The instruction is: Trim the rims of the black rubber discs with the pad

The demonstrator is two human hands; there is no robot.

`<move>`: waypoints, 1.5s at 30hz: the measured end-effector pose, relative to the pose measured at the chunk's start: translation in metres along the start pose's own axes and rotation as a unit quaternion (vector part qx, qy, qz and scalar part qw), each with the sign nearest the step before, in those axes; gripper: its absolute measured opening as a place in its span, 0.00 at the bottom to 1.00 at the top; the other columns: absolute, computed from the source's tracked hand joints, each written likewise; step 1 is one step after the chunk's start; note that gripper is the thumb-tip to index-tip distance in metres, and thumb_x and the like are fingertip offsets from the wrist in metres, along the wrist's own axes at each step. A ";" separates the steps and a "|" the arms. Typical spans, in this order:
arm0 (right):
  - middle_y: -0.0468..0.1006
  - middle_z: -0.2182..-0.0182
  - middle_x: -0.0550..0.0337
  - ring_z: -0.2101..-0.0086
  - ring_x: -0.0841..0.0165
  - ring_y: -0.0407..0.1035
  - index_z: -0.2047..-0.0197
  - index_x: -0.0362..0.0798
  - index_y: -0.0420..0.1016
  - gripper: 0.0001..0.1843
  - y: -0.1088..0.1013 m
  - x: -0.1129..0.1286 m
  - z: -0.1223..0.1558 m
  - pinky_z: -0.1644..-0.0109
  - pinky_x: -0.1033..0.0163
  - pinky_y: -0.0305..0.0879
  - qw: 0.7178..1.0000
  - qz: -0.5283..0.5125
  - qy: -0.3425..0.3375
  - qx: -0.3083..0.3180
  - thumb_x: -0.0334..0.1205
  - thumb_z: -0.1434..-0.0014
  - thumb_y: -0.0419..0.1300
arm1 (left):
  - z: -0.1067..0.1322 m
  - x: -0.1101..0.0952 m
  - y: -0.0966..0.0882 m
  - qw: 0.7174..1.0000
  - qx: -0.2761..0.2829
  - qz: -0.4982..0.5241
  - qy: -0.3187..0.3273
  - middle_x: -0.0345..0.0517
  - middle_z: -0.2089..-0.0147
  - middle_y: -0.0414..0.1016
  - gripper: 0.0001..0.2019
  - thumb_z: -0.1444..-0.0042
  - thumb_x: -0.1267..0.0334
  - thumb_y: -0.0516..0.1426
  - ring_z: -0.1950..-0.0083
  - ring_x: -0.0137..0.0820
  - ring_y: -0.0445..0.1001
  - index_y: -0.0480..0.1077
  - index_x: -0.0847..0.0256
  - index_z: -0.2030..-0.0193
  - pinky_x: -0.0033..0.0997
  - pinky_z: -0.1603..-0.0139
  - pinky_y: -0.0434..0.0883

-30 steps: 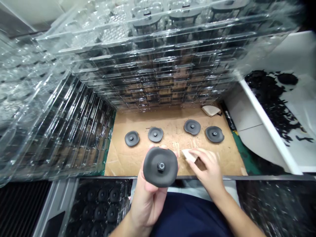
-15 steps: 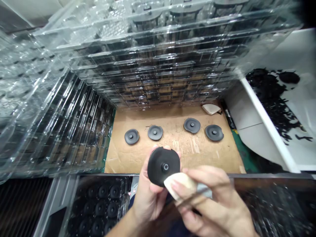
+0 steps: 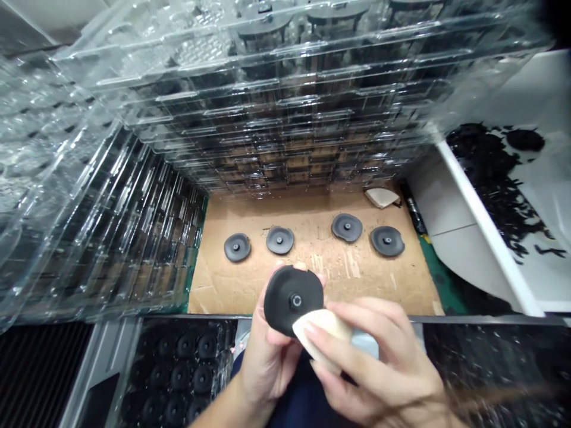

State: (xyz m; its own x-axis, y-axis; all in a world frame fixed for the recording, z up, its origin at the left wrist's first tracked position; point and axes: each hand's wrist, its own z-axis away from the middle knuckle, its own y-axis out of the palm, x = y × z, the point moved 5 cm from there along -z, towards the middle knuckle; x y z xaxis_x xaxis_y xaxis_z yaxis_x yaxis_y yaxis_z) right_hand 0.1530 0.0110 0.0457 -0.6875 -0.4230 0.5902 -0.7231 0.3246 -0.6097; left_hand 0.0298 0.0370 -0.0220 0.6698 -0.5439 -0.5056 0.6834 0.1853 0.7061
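Gripping a black disc [image 3: 279, 297] by its rim, the left hand [image 3: 267, 359] has its thumb at the disc's 7 o'clock and fingertips showing at 12 and 1; a short stub [image 3: 296, 301] stands at the disc's middle. Closed around a white wedge [image 3: 329, 321], the right hand [image 3: 379, 365] brings it over the disc's edge at 5 o'clock. Beyond the held disc, 4 similar discs [image 3: 341, 230] lie apart on cardboard [image 3: 243, 291], at 10, 11, 1 and 2 o'clock from it. Another wedge [image 3: 380, 197] lies toward 1 o'clock, near the stacked clear trays [image 3: 289, 113] at 12. Black scraps [image 3: 484, 157] sit in a white bin [image 3: 546, 232] at 2 o'clock; a disc-filled tray [image 3: 178, 374] is at 8.
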 end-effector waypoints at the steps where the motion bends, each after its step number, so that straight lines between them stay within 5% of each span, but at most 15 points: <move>1: 0.73 0.59 0.53 0.60 0.63 0.67 0.56 0.50 0.78 0.12 0.000 -0.004 -0.001 0.58 0.58 0.70 1.000 -0.011 0.003 0.005 0.32 0.44 0.61 | 0.000 0.000 -0.001 1.000 -0.009 -0.001 0.002 0.44 0.48 0.77 0.32 0.66 0.59 0.71 0.46 0.41 0.74 0.73 0.51 0.50 0.37 0.43 0.70; 6: 0.74 0.60 0.54 0.58 0.62 0.67 0.55 0.49 0.76 0.11 0.008 -0.063 0.002 0.53 0.54 0.67 0.993 0.023 0.114 -0.001 0.37 0.41 0.59 | -0.004 -0.002 -0.002 0.999 -0.013 0.038 0.017 0.41 0.53 0.80 0.28 0.68 0.58 0.71 0.49 0.36 0.76 0.76 0.49 0.54 0.33 0.44 0.70; 10: 0.75 0.60 0.52 0.58 0.60 0.68 0.57 0.49 0.78 0.11 0.042 -0.096 0.026 0.53 0.51 0.67 0.990 0.042 0.127 0.035 0.39 0.42 0.58 | -0.005 -0.004 0.001 0.996 0.021 0.086 0.004 0.37 0.52 0.80 0.25 0.65 0.59 0.71 0.49 0.37 0.77 0.76 0.45 0.56 0.41 0.40 0.67; 13: 0.72 0.52 0.48 0.53 0.54 0.66 0.56 0.49 0.78 0.12 0.052 -0.097 0.040 0.50 0.45 0.64 0.988 0.062 0.139 0.024 0.37 0.42 0.58 | -0.003 -0.005 0.002 0.997 0.030 0.069 -0.007 0.40 0.52 0.80 0.25 0.64 0.53 0.69 0.49 0.40 0.77 0.76 0.49 0.54 0.45 0.37 0.64; 18: 0.72 0.52 0.52 0.51 0.57 0.66 0.53 0.52 0.75 0.13 0.025 -0.074 0.036 0.46 0.47 0.62 0.984 0.013 0.176 -0.027 0.35 0.42 0.58 | -0.005 -0.013 -0.003 0.992 0.077 -0.076 0.066 0.44 0.48 0.78 0.27 0.56 0.48 0.64 0.51 0.44 0.78 0.71 0.45 0.46 0.46 0.45 0.71; 20: 0.75 0.57 0.54 0.55 0.61 0.69 0.55 0.53 0.76 0.12 0.020 -0.072 0.036 0.49 0.52 0.66 0.976 -0.043 0.209 -0.036 0.34 0.42 0.58 | -0.008 -0.019 -0.004 0.952 0.122 -0.224 0.169 0.44 0.47 0.76 0.31 0.55 0.60 0.66 0.50 0.42 0.77 0.66 0.39 0.43 0.45 0.44 0.68; 23: 0.77 0.61 0.55 0.58 0.62 0.71 0.58 0.52 0.77 0.09 0.020 -0.075 0.044 0.54 0.55 0.70 0.964 -0.078 0.253 -0.029 0.35 0.41 0.57 | -0.008 -0.021 0.002 0.825 0.199 -0.433 0.304 0.46 0.45 0.74 0.51 0.60 0.79 0.66 0.45 0.41 0.73 0.51 0.33 0.35 0.46 0.42 0.64; 25: 0.78 0.61 0.55 0.59 0.63 0.73 0.59 0.51 0.77 0.08 0.019 -0.078 0.048 0.56 0.58 0.72 0.955 -0.102 0.277 -0.031 0.36 0.41 0.58 | -0.007 -0.019 0.004 0.763 0.228 -0.506 0.332 0.48 0.44 0.72 0.57 0.59 0.81 0.65 0.44 0.42 0.72 0.38 0.33 0.32 0.47 0.42 0.64; 27: 0.78 0.63 0.55 0.62 0.65 0.74 0.58 0.50 0.76 0.07 0.015 -0.077 0.047 0.59 0.60 0.74 0.946 -0.135 0.292 -0.030 0.37 0.40 0.59 | -0.006 -0.020 0.005 0.744 0.235 -0.530 0.332 0.49 0.43 0.71 0.59 0.58 0.79 0.65 0.44 0.41 0.71 0.33 0.34 0.32 0.46 0.42 0.64; 31: 0.79 0.68 0.59 0.68 0.68 0.75 0.58 0.51 0.77 0.09 0.012 -0.064 0.032 0.64 0.65 0.75 0.922 -0.234 0.307 0.027 0.41 0.42 0.62 | -0.004 -0.026 0.001 0.782 0.219 -0.504 0.296 0.46 0.44 0.72 0.59 0.61 0.78 0.67 0.46 0.40 0.72 0.36 0.36 0.32 0.42 0.41 0.63; 36: 0.79 0.68 0.62 0.67 0.69 0.75 0.61 0.53 0.79 0.07 0.025 -0.040 0.012 0.63 0.65 0.73 0.837 -0.364 0.349 0.213 0.41 0.43 0.63 | -0.007 -0.029 -0.007 0.837 0.232 -0.452 0.201 0.47 0.51 0.75 0.56 0.57 0.72 0.67 0.51 0.42 0.73 0.35 0.45 0.30 0.43 0.44 0.65; 41: 0.77 0.73 0.62 0.72 0.69 0.71 0.63 0.52 0.80 0.07 0.027 -0.036 0.004 0.68 0.64 0.71 0.853 -0.322 0.318 0.261 0.43 0.47 0.66 | -0.007 -0.030 -0.007 0.854 0.246 -0.441 0.126 0.46 0.51 0.76 0.51 0.59 0.68 0.68 0.48 0.42 0.73 0.45 0.46 0.31 0.42 0.41 0.62; 43: 0.77 0.74 0.61 0.74 0.68 0.71 0.67 0.50 0.78 0.07 0.030 -0.042 0.012 0.71 0.65 0.70 0.860 -0.309 0.334 0.231 0.44 0.49 0.67 | -0.006 -0.030 -0.009 0.884 0.204 -0.414 0.080 0.46 0.50 0.76 0.45 0.62 0.69 0.69 0.46 0.42 0.72 0.58 0.49 0.36 0.39 0.41 0.61; 45: 0.75 0.76 0.60 0.76 0.68 0.71 0.67 0.50 0.74 0.10 0.036 -0.050 0.022 0.74 0.66 0.70 0.869 -0.318 0.336 0.177 0.47 0.46 0.65 | -0.005 -0.028 -0.017 0.922 0.139 -0.360 0.011 0.46 0.54 0.79 0.29 0.61 0.68 0.68 0.50 0.40 0.73 0.73 0.55 0.48 0.36 0.45 0.65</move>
State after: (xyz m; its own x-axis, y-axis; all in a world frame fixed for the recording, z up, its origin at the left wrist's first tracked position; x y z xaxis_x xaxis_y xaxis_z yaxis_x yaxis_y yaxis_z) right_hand 0.1630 0.0251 -0.0172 -0.1264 0.2061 0.9703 -0.9869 -0.1252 -0.1020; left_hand 0.0008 0.0530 -0.0219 0.0793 -0.4270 -0.9008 0.8541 -0.4368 0.2822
